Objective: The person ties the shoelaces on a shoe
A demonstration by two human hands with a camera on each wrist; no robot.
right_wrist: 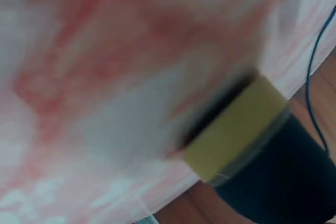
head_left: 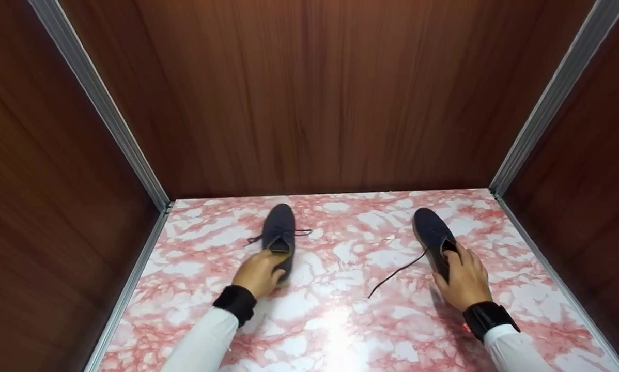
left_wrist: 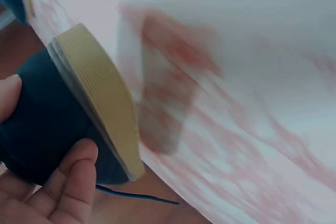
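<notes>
Sitting inside a wood-panelled booth, a pink-and-white marbled desk (head_left: pixel 340 310) is carrying two dark blue shoes. Brown walls are closing it in at the back and on both sides, with metal strips (head_left: pixel 103 108) running down the corners, so the open room is lying mainly in the middle of the desk, between the shoes, and toward the near edge.

The left shoe (head_left: pixel 279 232) is lying toe-away toward the back wall, near the left edge, its laces spreading to either side. The left hand (head_left: pixel 259 274) is gripping it at the heel, fingers (left_wrist: pixel 73 177) curling round the back of the shoe; the left wrist view is showing the tan ribbed sole (left_wrist: pixel 100 98) lifted off the marbled surface at the heel, with a thin lace trailing below.

The right shoe (head_left: pixel 431 232) is lying well apart from the first, toward the right side, toe pointing to the back. The right hand (head_left: pixel 464 281) is covering its heel end, fingers reaching into or over the opening and holding it. A long lace (head_left: pixel 397 271) is trailing from it across the bare desk toward the middle. The right wrist view is blurred, showing only the tan heel (right_wrist: pixel 231 129) against the surface.

Both forearms are stretching forward in white sleeves with dark wrist bands (head_left: pixel 235 302).
</notes>
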